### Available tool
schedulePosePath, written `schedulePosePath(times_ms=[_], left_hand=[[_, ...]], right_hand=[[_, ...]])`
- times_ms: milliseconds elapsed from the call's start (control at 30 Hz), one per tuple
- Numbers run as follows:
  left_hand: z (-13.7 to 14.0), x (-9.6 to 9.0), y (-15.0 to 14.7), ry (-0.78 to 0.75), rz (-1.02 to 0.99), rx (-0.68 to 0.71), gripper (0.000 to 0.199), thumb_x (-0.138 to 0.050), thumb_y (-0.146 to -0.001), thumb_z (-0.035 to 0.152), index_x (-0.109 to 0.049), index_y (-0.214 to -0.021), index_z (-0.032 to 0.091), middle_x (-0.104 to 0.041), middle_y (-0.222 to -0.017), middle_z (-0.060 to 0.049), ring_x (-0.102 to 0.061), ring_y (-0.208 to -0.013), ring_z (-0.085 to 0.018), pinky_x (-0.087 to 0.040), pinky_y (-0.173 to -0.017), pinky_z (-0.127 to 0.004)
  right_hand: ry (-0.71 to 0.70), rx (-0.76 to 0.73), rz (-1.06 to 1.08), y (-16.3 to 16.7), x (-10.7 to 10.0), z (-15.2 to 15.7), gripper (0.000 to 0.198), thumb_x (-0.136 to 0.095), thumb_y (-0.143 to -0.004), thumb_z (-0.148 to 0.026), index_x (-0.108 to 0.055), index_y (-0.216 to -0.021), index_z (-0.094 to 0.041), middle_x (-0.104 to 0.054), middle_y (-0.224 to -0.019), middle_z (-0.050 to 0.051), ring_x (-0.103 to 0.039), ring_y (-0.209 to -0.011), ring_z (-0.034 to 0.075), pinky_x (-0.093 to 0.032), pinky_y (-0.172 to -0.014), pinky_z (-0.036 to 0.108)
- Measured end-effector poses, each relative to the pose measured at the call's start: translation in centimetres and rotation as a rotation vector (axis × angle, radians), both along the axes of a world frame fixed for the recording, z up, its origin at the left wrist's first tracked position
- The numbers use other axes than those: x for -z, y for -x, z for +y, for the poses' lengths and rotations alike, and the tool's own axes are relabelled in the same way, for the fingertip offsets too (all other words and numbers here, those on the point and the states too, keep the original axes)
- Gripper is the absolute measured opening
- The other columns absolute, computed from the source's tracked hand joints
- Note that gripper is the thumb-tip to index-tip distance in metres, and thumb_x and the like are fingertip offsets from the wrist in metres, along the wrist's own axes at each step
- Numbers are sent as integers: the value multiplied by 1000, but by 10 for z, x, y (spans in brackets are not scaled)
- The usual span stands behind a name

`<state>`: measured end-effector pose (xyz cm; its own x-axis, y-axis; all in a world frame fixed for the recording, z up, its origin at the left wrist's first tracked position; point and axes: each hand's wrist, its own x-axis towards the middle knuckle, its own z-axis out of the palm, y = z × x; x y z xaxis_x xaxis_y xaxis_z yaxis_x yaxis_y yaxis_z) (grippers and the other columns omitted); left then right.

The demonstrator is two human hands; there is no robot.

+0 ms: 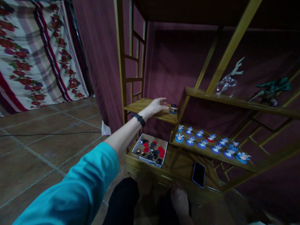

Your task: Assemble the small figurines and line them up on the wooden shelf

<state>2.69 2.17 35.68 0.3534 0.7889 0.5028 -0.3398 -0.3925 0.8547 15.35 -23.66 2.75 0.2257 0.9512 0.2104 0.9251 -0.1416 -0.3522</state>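
Note:
My left hand (159,105) reaches over the small upper-left shelf (138,104), its fingers apart and nothing in them. Just right of the fingertips, a small dark figurine with red on its head (173,108) stands upright on a round dark base. Below my left arm, a shallow open box (135,149) holds several loose figurines and red and dark round discs. Down by my right knee rests my right hand (180,197), in shadow; its fingers are too dim to make out.
Two rows of small figurines on round, mostly blue-purple bases stand on the lower right shelf (231,159). A phone (198,174) lies before them. Above are a clear deer ornament (227,82) and a dark green sculpture (272,90). Wooden posts (120,62) frame the shelves.

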Motion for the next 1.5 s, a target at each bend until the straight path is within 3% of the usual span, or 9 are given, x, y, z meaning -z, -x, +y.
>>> schedulePosePath(times_ms=[67, 133, 267, 400, 500, 833, 1133, 1333, 1500], left_hand=[[-18, 15, 34, 3, -10, -45, 45, -69, -63, 16, -57, -106, 13, -65, -86, -8, -59, -84, -16, -45, -78, -32], [-36, 48, 71, 20, -32, -156, 38, -66, -66, 24, -59, -102, 15, -66, -90, -8, -60, -85, -16, -45, -79, -31], [-62, 156, 130, 328, 83, -382, 34, -69, -60, 31, -64, -87, 12, -67, -78, -7, -60, -71, -15, -45, -68, -27], [-66, 252, 147, 642, 151, -529, 35, -72, -51, 28, -64, -81, 11, -65, -67, -5, -58, -61, -13, -42, -58, -24], [-56, 285, 133, 772, 109, -476, 31, -71, -52, 22, -63, -80, 12, -65, -67, -5, -57, -58, -12, -42, -55, -23], [15, 315, 88, 964, -139, -500, 19, -62, -61, 0, -60, -74, 13, -62, -61, -2, -58, -49, -9, -44, -49, -20], [36, 327, 114, 1101, -317, -449, 22, -54, -69, -2, -60, -84, 13, -65, -69, -5, -60, -52, -8, -46, -49, -17], [49, 325, 122, 1206, -386, -319, 20, -53, -72, -1, -58, -86, 13, -64, -69, -4, -59, -52, -8, -47, -46, -16], [53, 322, 120, 1213, -415, -297, 20, -52, -72, -1, -58, -86, 13, -64, -72, -5, -59, -52, -8, -48, -46, -16]], right_hand=[[-10, -20, 0, 0, 1, 0, 29, -33, -82, -8, -60, -81, -21, -63, -85, 4, -60, -76, 15, -39, -70, 24], [-13, -40, 2, 2, 3, 0, 29, -34, -81, -9, -59, -78, -23, -62, -83, 3, -59, -77, 16, -39, -71, 25], [-6, -83, 67, 7, 5, 2, 28, -36, -79, -9, -58, -76, -25, -62, -79, 0, -59, -75, 15, -38, -73, 26], [33, -66, 239, 12, 6, 21, 29, -36, -78, -10, -59, -80, -28, -63, -83, -4, -61, -75, 14, -40, -69, 24], [57, -106, 411, 15, 5, 50, 29, -36, -78, -13, -61, -81, -29, -65, -83, -4, -62, -75, 13, -42, -68, 23], [-51, -210, 630, 34, 24, 194, 28, -38, -74, -13, -63, -83, -23, -67, -87, 1, -61, -85, 16, -44, -78, 26], [16, -226, 461, 71, 45, 321, 38, -40, -73, -4, -60, -100, -22, -63, -105, 3, -57, -98, 16, -40, -88, 27], [22, -226, 369, 100, 64, 368, 37, -43, -76, -8, -55, -109, -20, -56, -112, 7, -51, -105, 16, -37, -90, 26], [51, -234, 373, 109, 73, 370, 24, -47, -76, -16, -59, -96, -21, -58, -100, 4, -55, -93, 15, -40, -82, 25]])
